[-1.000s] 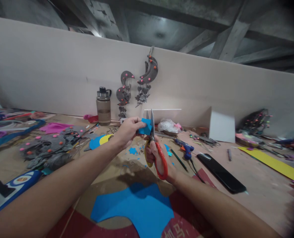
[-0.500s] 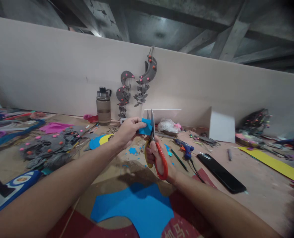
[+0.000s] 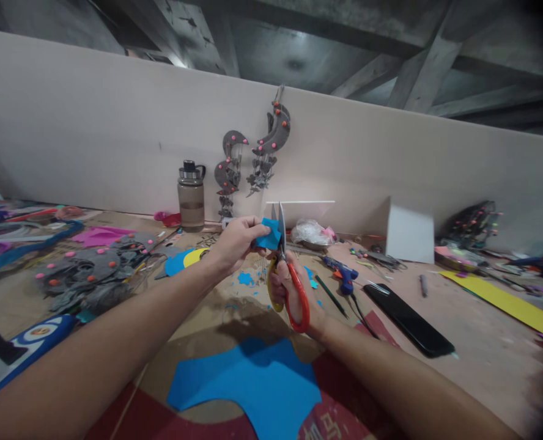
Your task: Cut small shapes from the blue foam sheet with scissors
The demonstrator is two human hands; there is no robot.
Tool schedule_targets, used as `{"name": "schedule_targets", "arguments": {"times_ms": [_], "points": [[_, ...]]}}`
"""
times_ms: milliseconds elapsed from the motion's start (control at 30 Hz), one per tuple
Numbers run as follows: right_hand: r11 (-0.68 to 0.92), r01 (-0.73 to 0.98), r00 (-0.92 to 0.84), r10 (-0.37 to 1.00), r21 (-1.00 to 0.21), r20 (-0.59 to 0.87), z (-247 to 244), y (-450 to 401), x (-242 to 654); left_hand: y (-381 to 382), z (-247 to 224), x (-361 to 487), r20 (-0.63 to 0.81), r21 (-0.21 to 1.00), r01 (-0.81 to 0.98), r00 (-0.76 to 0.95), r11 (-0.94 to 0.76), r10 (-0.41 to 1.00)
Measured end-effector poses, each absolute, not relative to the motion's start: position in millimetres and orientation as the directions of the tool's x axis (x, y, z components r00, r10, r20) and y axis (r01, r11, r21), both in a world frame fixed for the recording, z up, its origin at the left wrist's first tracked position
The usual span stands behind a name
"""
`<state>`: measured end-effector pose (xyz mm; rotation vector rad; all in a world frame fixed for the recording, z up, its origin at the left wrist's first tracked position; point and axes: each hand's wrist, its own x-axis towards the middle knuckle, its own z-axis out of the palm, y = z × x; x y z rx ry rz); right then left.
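Observation:
My left hand (image 3: 238, 239) pinches a small blue felt-like piece (image 3: 268, 234) between thumb and fingers. The scissors (image 3: 298, 299), with one red and one yellow handle loop, are gripped in my right hand (image 3: 294, 290). Their blades point up, slightly parted, at the right edge of the small piece. Whether the blades bite into it I cannot tell. Below my hands lies a large blue sheet (image 3: 253, 382) with curved cut edges. A small blue flower-shaped cutout (image 3: 245, 278) and tiny blue scraps rest on the cardboard beneath.
A bottle (image 3: 191, 198) stands at the back left. Grey moon ornaments (image 3: 278, 129) hang on the partition, and more grey felt pieces (image 3: 92, 269) lie left. To the right are a blue glue gun (image 3: 345, 275), a dark pencil (image 3: 332, 296), a black phone (image 3: 409, 321) and a yellow strip (image 3: 505, 299).

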<state>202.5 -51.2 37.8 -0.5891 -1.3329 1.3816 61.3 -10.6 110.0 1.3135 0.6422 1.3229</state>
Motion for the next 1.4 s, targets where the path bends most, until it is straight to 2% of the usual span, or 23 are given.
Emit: {"name": "schedule_targets", "arguments": {"times_ms": [500, 1400], "points": [[0.226, -0.321, -0.299, 0.897, -0.92, 0.324, 36.2, -51.4, 204.1, -9.6, 110.2, 58.1, 0.332, 0.93, -0.241, 0.225, -0.278, 0.916], [0.219, -0.318, -0.282, 0.907, -0.922, 0.313, 38.4, -54.6, 203.8, -10.9, 110.7, 59.3, 0.322, 0.929, -0.246, 0.158, -0.278, 0.934]]}}
